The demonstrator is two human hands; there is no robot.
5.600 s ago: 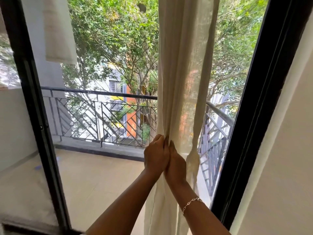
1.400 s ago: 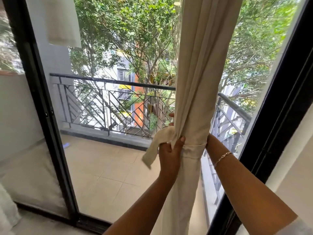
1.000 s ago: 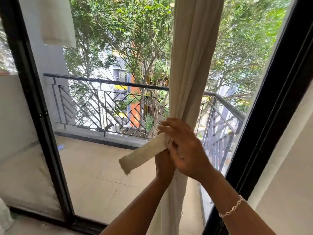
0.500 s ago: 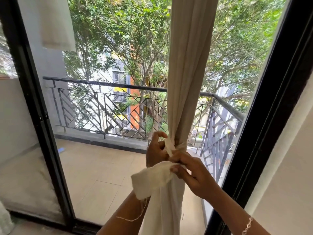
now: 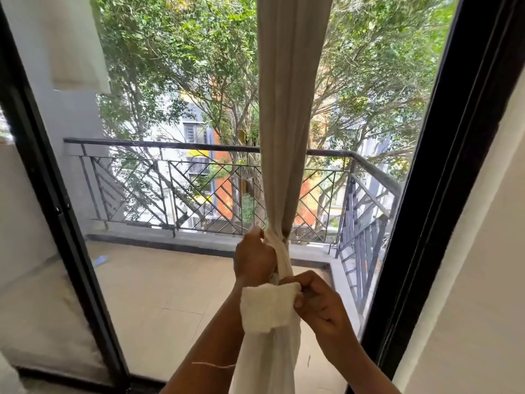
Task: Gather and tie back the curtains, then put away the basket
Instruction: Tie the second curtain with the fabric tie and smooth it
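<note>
Up close, the right hand and left hand work a tie-back on the gathered curtain.
The right hand pinches the tie-back's pale loose end between thumb and fingers, the flap lying against the left forearm. Just above, the left hand's fingers are curled round the curtain where the band wraps it. The curtain hangs bunched before the glass door, left of its black frame. Beyond are a tiled balcony floor, a black railing and trees.
</note>
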